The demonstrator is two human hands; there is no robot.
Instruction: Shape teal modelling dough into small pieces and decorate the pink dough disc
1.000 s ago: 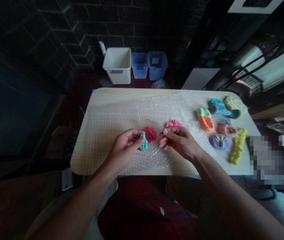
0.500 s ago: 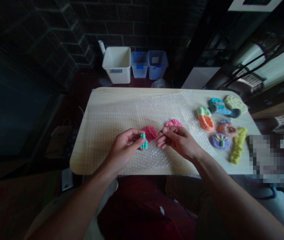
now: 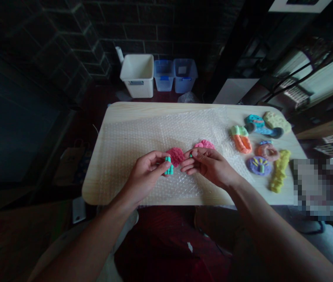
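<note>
Pinching a turquoise knobbly piece (image 3: 169,166) between thumb and fingers, my left hand (image 3: 147,167) is keeping its tips pressed together, and my thumb is covering part of the piece, so I am not seeing its whole outline. My right hand (image 3: 209,160) is gripping a small green bit (image 3: 190,155) at the tips of thumb and forefinger, the other fingers loosely spread; most of the bit is hiding in the pinch, and I cannot tell its shape. The two hands are facing each other, near but apart, over the bubble wrap (image 3: 131,149) on the table (image 3: 143,108).

Behind them, a crimson lump (image 3: 176,155) is lying partly behind my left fingers, and whether they are touching it I cannot tell. A pink piece (image 3: 204,144) is showing only its far edge past my right hand. Farther right, an orange-and-green piece (image 3: 241,140), a purple disc (image 3: 259,166) and a yellow strip (image 3: 280,171) are lying in plain view, while a bluish bar (image 3: 266,131) is partly covering a teal piece (image 3: 254,120). Beyond the table's right end, a pixelated patch is masking whatever is there.
</note>
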